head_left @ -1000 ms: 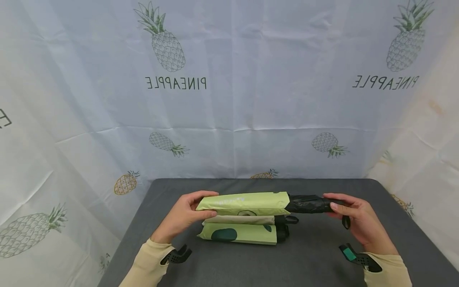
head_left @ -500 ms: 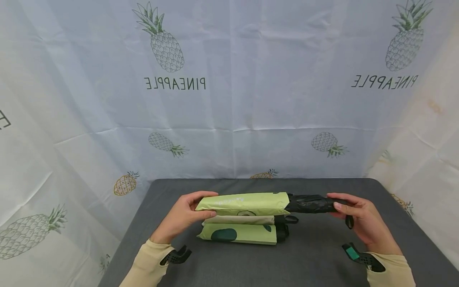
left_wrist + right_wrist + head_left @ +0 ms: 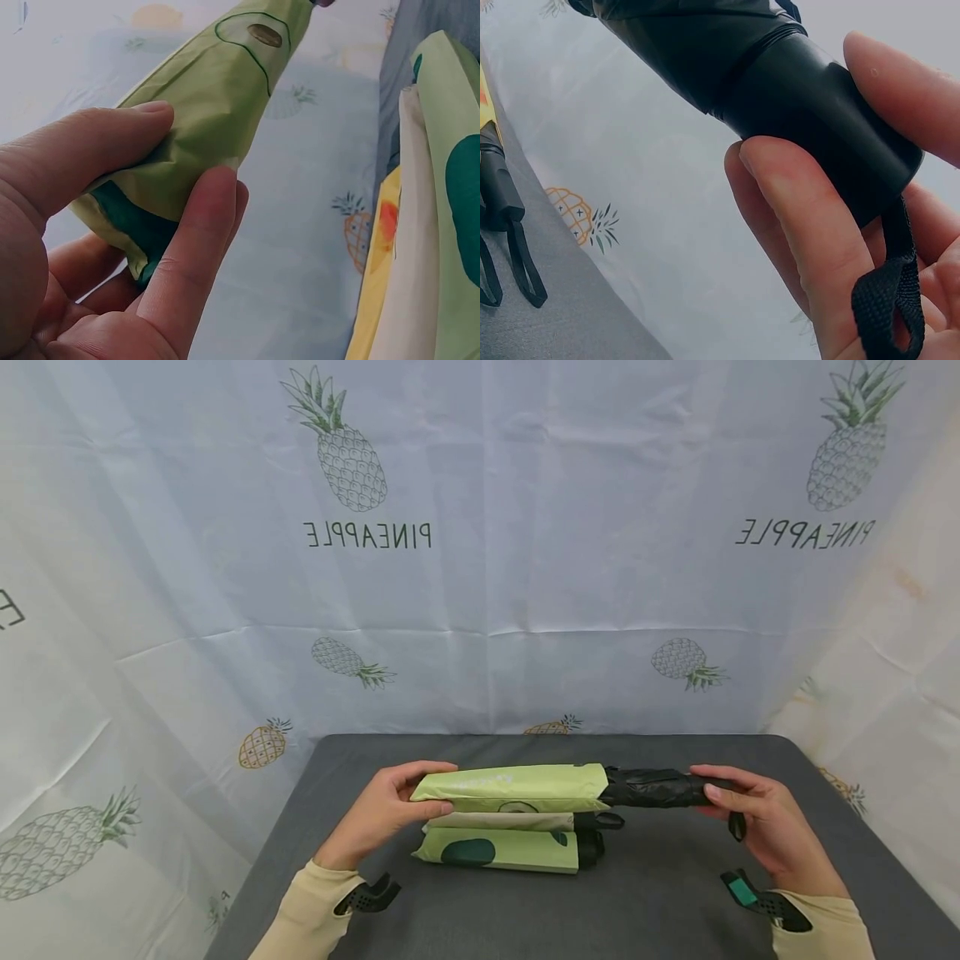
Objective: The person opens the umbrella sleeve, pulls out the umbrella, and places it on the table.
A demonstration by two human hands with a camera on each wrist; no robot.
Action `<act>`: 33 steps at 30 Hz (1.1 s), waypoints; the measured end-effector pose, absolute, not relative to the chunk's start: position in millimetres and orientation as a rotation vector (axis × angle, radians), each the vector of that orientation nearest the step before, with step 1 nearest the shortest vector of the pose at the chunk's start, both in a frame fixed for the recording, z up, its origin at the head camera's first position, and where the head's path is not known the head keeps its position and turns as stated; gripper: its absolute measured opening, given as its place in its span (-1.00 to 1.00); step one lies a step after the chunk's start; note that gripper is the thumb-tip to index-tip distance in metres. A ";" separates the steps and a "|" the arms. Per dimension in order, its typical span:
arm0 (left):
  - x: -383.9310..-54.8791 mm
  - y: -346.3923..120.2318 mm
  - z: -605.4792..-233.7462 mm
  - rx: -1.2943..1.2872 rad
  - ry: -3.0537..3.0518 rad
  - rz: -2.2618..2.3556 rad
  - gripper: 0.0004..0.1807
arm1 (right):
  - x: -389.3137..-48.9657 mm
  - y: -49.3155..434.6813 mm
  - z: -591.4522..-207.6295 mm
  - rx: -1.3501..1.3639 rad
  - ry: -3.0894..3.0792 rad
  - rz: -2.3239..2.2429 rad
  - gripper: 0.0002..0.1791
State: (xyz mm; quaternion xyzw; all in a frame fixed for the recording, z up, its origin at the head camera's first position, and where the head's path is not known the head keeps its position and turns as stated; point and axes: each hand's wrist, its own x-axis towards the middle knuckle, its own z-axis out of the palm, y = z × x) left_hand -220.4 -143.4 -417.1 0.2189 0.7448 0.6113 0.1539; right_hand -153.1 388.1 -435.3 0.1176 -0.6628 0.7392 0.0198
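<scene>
"Black umbrella point(image 3: 648, 787): where do we hold it?"
"Partly inside its green cover point(image 3: 517, 783), above the table point(image 3: 600, 918); our left hand point(image 3: 381, 810) pinches the cover's left end, our right hand point(image 3: 772, 827) grips the handle point(image 3: 829, 124)."

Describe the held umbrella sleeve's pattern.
Light green umbrella sleeve: a pale shape outlined in green with a brown oval inside; the left wrist view shows it best.

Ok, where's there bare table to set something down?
The grey table is bare on the near side of the lying green umbrella, between the left wristband and right wristband, and rightward from that umbrella's black handle. Crowded beyond: the beige umbrella and yellow umbrella lie alongside, and the held green sleeve partly blocks the head view.
</scene>
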 end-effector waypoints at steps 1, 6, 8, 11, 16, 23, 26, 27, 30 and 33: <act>-220.2 -143.4 -417.0 0.625 2.136 1.751 -0.38 | -153.2 388.0 -435.0 0.365 -2.058 2.288 -0.54; -220.8 -143.9 -417.1 0.621 2.143 1.743 -0.36 | -154.2 389.9 -435.1 0.375 -2.039 2.304 -0.52; -221.1 -144.6 -417.1 0.619 2.149 1.744 -0.37 | -154.1 391.3 -435.6 0.371 -2.026 2.315 -0.52; -221.4 -146.2 -416.9 0.614 2.162 1.749 -0.39 | -153.7 393.2 -436.3 0.369 -2.008 2.324 -0.51; -222.0 -147.7 -416.9 0.621 2.167 1.749 -0.40 | -153.0 396.4 -436.3 0.377 -1.991 2.339 -0.49; -222.5 -147.8 -417.1 0.622 2.159 1.754 -0.39 | -150.3 400.5 -435.4 0.365 -1.991 2.357 -0.51; -222.4 -147.8 -417.2 0.618 2.159 1.756 -0.38 | -149.4 403.1 -435.3 0.367 -1.987 2.368 -0.50; -222.3 -148.0 -417.2 0.615 2.160 1.756 -0.38 | -149.2 403.9 -435.4 0.371 -1.984 2.370 -0.50; -222.2 -148.1 -417.2 0.612 2.161 1.759 -0.38 | -149.1 405.5 -435.5 0.381 -1.966 2.377 -0.49; -222.4 -148.1 -417.3 0.610 2.163 1.761 -0.38 | -148.8 406.6 -435.4 0.387 -1.947 2.389 -0.50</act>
